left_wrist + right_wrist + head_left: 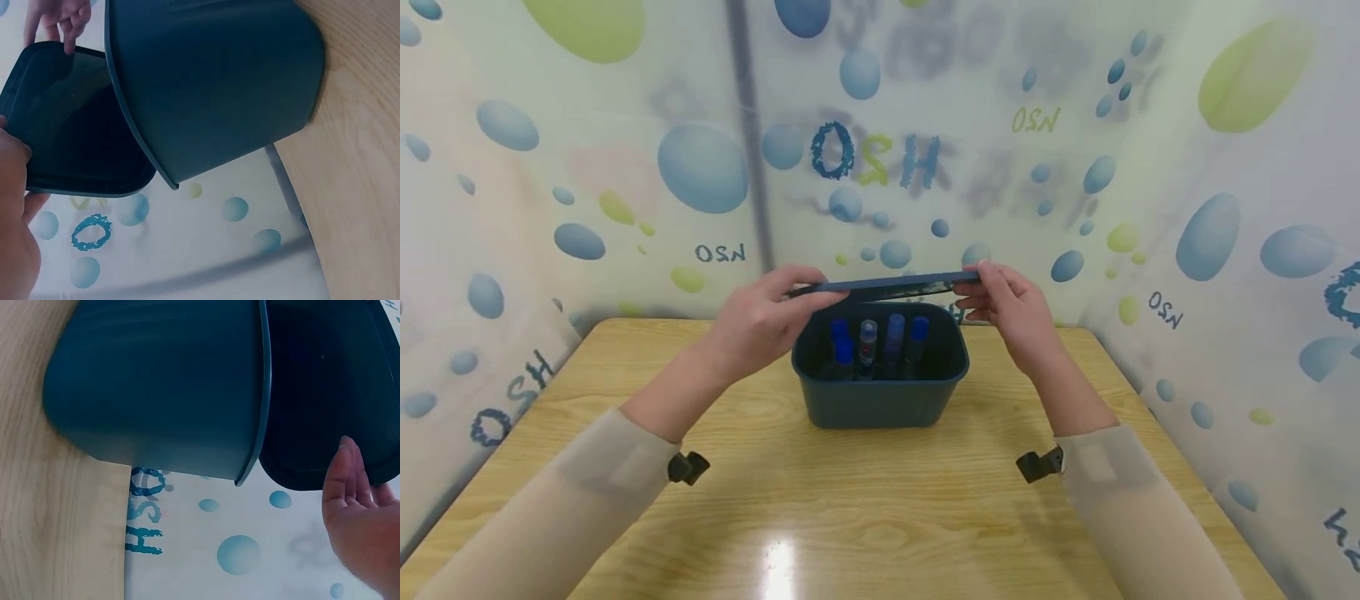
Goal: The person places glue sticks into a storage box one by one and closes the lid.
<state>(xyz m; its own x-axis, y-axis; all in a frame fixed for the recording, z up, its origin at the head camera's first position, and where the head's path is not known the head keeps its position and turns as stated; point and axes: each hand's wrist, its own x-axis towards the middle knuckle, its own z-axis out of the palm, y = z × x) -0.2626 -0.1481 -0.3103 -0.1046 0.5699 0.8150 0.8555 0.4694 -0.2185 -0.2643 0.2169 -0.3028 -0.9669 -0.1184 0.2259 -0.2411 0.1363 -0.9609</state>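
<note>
A dark blue-green storage box (880, 404) stands on the table, with several blue-capped clear bottles (893, 337) upright inside. Above its back rim, the matching lid (917, 281) is held tilted, its underside (75, 125) facing the box. My left hand (767, 317) grips the lid's left end, thumb along the front edge. At the opposite end my right hand (1007, 308) pinches the lid between thumb and fingers. In the right wrist view the right fingers (350, 478) lie against the lid's underside.
The wooden table (880, 508) extends in front of the box and to both sides. Curtains printed with bubbles and letters (880, 158) surround it at the back, left and right. Small black devices (1039, 465) sit at both cuffs.
</note>
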